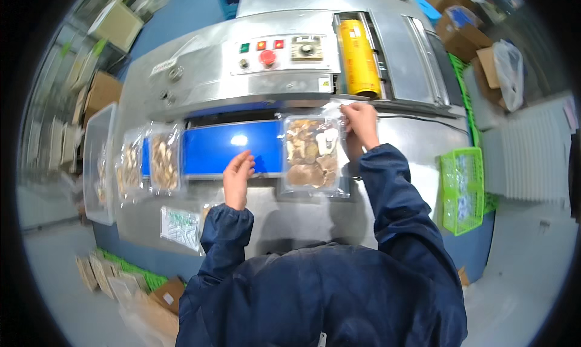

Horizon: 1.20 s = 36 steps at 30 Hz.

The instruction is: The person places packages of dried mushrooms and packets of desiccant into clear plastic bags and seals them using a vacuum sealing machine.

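Note:
My right hand (362, 123) pinches the clear plastic film (333, 107) at the upper right corner of a wrapped tray of mushrooms (311, 154). Pale and brown mushroom pieces fill this tray, which lies at the right end of a blue conveyor belt (218, 152). Over the belt's front edge hovers my left hand (237, 179), its fingers loosely bent with nothing in them. Two more wrapped mushroom packs, a nearer one (164, 158) and a farther one (130, 163), rest at the belt's left end.
Behind the belt stands a steel wrapping machine with a control panel (281, 54) and a yellow film roll (359, 59). A clear plastic bin (100, 165) is at the left, a green basket (463, 190) at the right. A printed bag (180, 226) lies near my left sleeve.

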Tool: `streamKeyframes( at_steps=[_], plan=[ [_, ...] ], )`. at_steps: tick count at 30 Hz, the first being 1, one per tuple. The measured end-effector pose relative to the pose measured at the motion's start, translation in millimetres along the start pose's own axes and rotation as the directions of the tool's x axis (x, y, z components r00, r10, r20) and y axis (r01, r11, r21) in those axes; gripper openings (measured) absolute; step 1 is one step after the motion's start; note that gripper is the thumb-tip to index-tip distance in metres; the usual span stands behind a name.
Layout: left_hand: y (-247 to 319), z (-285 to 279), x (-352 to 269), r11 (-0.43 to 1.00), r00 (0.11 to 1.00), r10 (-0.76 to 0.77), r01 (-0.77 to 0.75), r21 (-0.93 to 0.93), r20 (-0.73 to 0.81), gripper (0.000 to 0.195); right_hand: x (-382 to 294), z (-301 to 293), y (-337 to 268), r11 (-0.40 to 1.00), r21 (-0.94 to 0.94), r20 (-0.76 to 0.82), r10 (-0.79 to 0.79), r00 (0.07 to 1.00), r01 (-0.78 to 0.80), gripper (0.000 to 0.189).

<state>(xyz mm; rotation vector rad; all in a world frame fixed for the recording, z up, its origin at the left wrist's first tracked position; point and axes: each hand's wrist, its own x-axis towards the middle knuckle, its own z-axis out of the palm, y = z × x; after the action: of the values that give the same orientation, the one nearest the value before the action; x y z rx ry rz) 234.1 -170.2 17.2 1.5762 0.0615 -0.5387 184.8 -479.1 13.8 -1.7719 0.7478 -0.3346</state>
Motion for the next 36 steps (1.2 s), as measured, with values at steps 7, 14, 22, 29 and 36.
streamKeyframes(
  at_steps=[7, 14, 22, 29, 36],
  plan=[
    [-87, -47, -69, 0.953, 0.999, 0.043, -0.048, 0.300, 0.022, 0.026, -2, -18, 32, 1.000, 0.000, 0.021, 0.030, 0.999, -0.030, 0.024],
    [-169, -153, -11, 0.376, 0.770, 0.560, 0.092, 0.922, -0.305, 0.036, -76, -70, 50, 0.980, 0.173, 0.086, 0.081, 0.993, -0.095, 0.022],
    [-205, -180, 20, 0.873, 0.995, -0.104, 0.084, 0.480, 0.014, 0.025, -181, -75, 102, 0.886, 0.291, 0.290, 0.279, 0.916, -0.362, 0.021],
    [-171, -117, -35, 0.969, 0.971, -0.182, 0.150, 0.194, 0.154, 0.008, -240, 41, 163, 0.906, 0.027, 0.705, 0.282, 0.651, -0.421, 0.030],
    [-138, -73, -128, 0.998, 1.000, -0.027, 0.026, -0.052, -0.009, 0.007, -238, 86, 129, 0.911, 0.241, 0.766, 0.033, 0.642, -0.334, 0.039]
  ],
)
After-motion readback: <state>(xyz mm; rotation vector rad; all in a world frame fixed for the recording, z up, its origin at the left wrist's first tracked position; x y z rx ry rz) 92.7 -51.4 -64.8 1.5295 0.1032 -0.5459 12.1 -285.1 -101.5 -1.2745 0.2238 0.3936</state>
